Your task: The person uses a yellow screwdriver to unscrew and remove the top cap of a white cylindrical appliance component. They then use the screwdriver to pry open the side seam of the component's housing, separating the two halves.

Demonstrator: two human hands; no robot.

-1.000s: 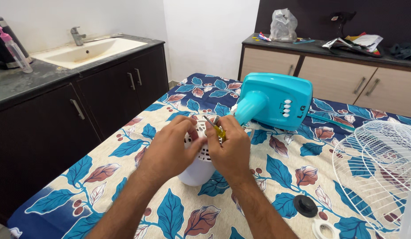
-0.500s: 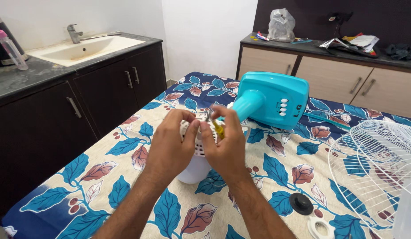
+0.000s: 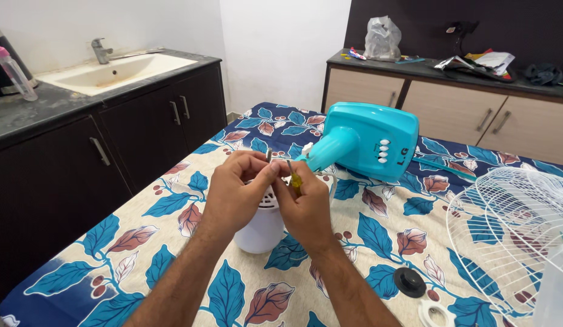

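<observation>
Both my hands meet above a white vented fan motor housing (image 3: 261, 225) that stands on the leaf-patterned bed cover. My left hand (image 3: 238, 192) pinches a small metal screw or pin at its fingertips, over the top of the housing. My right hand (image 3: 302, 203) grips a screwdriver (image 3: 293, 177) with a yellow handle, its shaft pointing up between the two hands. Just behind them lies the turquoise fan base (image 3: 366, 140) with white buttons, its neck pointing toward the housing.
A white wire fan grille (image 3: 511, 224) lies at the right. A black round cap (image 3: 410, 281) and a white ring (image 3: 437, 313) rest near the front. A dark cabinet with a sink (image 3: 115, 71) stands at the left, a cluttered sideboard (image 3: 451, 97) at the back.
My hands have lifted slightly and turned against each other over the white housing. The screwdriver's shaft now points more upright.
</observation>
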